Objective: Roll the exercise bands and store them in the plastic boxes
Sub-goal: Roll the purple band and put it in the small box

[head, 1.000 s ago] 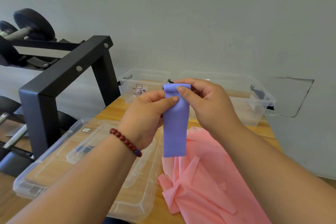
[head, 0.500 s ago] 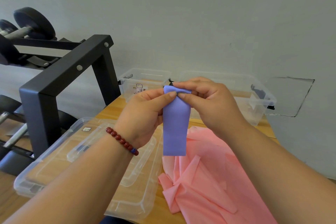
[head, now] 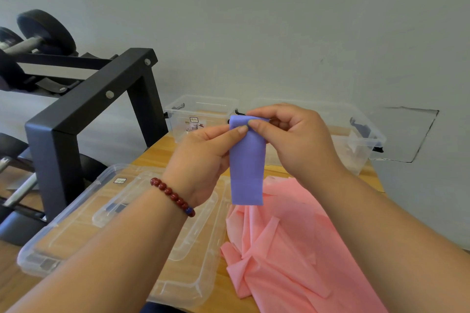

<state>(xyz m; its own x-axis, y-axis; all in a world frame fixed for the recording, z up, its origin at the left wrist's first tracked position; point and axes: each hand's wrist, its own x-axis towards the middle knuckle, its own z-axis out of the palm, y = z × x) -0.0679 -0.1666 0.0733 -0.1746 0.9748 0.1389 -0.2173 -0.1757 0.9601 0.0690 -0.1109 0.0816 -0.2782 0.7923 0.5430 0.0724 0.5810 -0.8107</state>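
Observation:
A purple exercise band hangs in the air above the wooden table, its top end folded over into a small roll. My left hand pinches that top end from the left and my right hand pinches it from the right. Under the band a pink exercise band lies crumpled on the table. A small clear plastic box and a larger clear plastic box stand open at the table's far edge, against the wall.
Two clear box lids lie stacked on the table's left part. A black dumbbell rack with dumbbells stands to the left of the table. A grey wall closes the far side.
The fingers of both hands have turned the band's top end over a little more. The hanging part is slightly shorter.

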